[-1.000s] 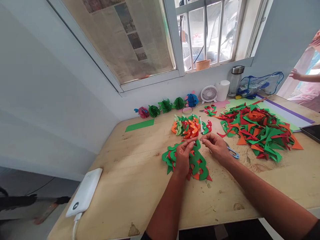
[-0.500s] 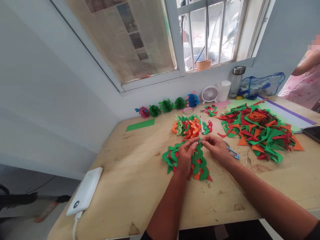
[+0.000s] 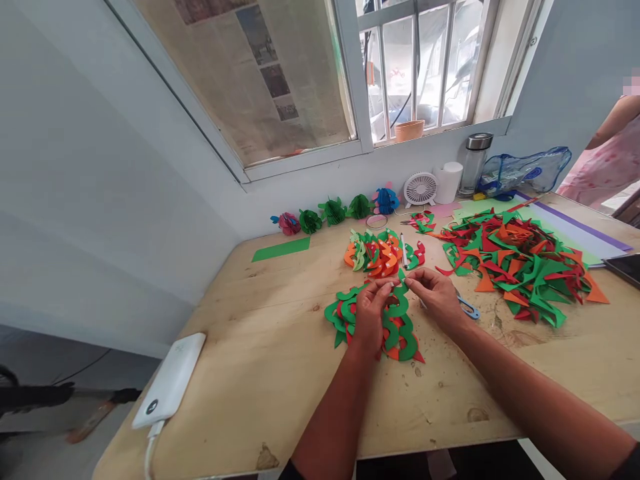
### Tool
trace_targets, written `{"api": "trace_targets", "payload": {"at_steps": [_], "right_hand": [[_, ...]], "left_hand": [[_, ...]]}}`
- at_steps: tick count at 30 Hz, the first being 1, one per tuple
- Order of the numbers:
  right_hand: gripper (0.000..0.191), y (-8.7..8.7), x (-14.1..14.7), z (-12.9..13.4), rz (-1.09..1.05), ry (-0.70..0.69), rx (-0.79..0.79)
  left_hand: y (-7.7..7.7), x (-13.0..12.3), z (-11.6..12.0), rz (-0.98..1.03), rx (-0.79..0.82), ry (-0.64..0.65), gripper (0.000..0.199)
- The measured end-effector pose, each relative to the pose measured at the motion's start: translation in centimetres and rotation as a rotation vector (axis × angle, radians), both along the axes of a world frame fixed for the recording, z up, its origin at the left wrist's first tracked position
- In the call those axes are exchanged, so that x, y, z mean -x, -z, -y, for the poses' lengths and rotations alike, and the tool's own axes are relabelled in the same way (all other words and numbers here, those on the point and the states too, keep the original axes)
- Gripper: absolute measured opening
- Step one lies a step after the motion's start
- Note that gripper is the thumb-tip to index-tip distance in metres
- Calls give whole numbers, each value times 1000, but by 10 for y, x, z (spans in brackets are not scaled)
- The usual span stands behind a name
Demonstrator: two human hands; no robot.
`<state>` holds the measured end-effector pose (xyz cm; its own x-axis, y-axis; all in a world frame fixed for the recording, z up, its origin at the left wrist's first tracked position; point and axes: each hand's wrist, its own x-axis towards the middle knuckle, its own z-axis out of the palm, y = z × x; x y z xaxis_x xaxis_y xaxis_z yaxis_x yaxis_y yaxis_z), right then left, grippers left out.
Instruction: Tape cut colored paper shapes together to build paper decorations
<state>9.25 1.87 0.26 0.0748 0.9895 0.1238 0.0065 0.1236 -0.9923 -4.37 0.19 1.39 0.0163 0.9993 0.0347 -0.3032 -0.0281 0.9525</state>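
A wavy green paper cut-out (image 3: 399,305) is held up between my two hands, above a pile of similar cut-outs. The thumb and forefinger of my right hand (image 3: 434,293) pinch its pointed upper end. My left hand (image 3: 371,308) is closed at its left side, thumb against fingers, with a tiny white spot by the fingertips that I cannot make out. Beneath lies the pile of green, red and orange cut-outs (image 3: 407,343), partly covered by my left hand. Blue-handled scissors (image 3: 470,308) lie beside my right hand, mostly hidden by it.
Behind my hands sit more cut-outs with white patches (image 3: 383,257) and a white pen (image 3: 403,250). Paper scraps (image 3: 530,260) heap up at right. Folded paper figures (image 3: 333,211), a fan (image 3: 420,189) and a bottle (image 3: 474,163) line the wall. A power bank (image 3: 170,380) lies left.
My right fingertips have shifted slightly right, away from my left ones, and more of the green cut-out's pointed tip shows between them. The person at right has moved slightly.
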Motion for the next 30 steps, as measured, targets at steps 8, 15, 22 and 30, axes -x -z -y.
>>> {"api": "trace_targets", "payload": {"at_steps": [8, 15, 22, 30], "right_hand": [[28, 3, -3, -2, 28, 5, -9], [32, -2, -2, 0, -23, 14, 19], [30, -6, -1, 2, -30, 2, 5], [30, -3, -3, -1, 2, 45, -17]], "left_hand": [[-3, 2, 2, -141, -99, 58, 20], [-5, 2, 2, -220, -124, 77, 20], [-5, 2, 2, -245, -155, 66, 22], [-11, -3, 7, -138, -45, 66, 22]]}}
